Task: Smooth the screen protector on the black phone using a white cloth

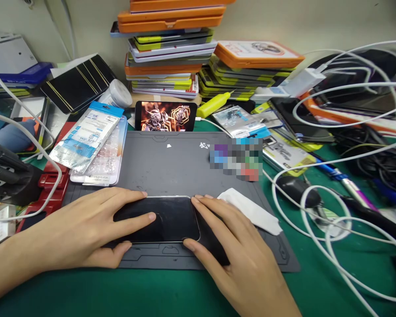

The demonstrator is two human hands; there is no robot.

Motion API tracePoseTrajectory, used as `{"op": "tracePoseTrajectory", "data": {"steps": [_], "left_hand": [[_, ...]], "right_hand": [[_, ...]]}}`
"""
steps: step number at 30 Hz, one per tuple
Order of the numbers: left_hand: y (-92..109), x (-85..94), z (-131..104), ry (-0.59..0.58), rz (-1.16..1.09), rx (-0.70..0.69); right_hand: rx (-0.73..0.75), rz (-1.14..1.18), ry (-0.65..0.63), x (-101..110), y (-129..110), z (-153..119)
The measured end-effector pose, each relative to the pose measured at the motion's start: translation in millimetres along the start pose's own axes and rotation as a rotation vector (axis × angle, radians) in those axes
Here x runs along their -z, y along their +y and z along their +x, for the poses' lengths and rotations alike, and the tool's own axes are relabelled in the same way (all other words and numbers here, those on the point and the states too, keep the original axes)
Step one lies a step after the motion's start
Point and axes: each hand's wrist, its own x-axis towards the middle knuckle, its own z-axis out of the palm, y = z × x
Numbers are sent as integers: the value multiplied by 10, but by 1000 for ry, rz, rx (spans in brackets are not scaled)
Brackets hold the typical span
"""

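A dark-screened smartphone point(174, 220) with a thin silver frame lies sideways on the grey work mat point(158, 167). My left hand point(95, 229) covers its left end, thumb at the near edge and a finger at the far edge, with another finger resting on the screen. At the right end, the thumb and fingers of my right hand point(237, 246) hold the two corners. Just beyond that hand lies a folded white cloth or tissue point(251, 210). Small white scraps point(203, 145) are scattered on the mat.
A second phone point(166, 116) showing a picture stands at the mat's far edge, plugged into a white cable point(214, 125). Stacked boxes point(171, 57) rise behind. Plastic packets point(89, 136) lie left. Looped white cables point(303, 207) and a yellow bottle point(214, 104) are at right.
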Motion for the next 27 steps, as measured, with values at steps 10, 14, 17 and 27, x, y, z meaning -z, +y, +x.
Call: {"op": "tracePoseTrajectory", "data": {"steps": [10, 14, 17, 27], "left_hand": [[9, 6, -4, 8, 25, 10], [8, 3, -7, 5, 17, 18], [8, -4, -5, 13, 0, 12], [-3, -24, -8, -4, -25, 45]], "right_hand": [[33, -39, -5, 31, 2, 6], [42, -44, -5, 34, 1, 5], [46, -41, -5, 29, 4, 8], [37, -40, -11, 19, -2, 4]]}}
